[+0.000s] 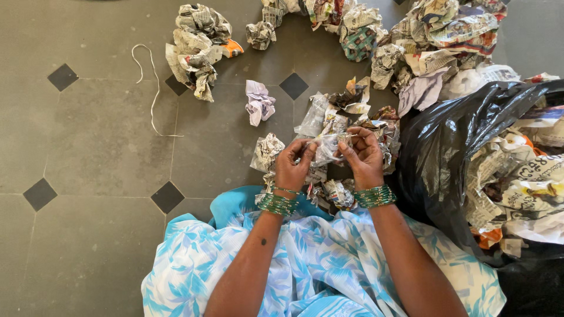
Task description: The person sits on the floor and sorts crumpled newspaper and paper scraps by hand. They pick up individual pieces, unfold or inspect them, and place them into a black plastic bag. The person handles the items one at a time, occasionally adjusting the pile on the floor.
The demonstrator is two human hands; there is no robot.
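Both hands meet in front of me over the floor. My left hand (294,164) and my right hand (363,157) pinch a small crumpled clear plastic wrapper (328,147) between their fingertips. Green bangles ring both wrists. Below the hands lies my blue and white floral garment (317,264). Crumpled newspaper bits (267,151) and plastic scraps (346,111) lie just beyond and under the hands.
A black plastic bag (452,147) full of crumpled newspaper (517,182) sits at the right. More newspaper wads (197,47) form an arc at the top (440,35). A white string (154,94) lies on the grey tiled floor (88,147). A pale paper wad (258,103) sits alone.
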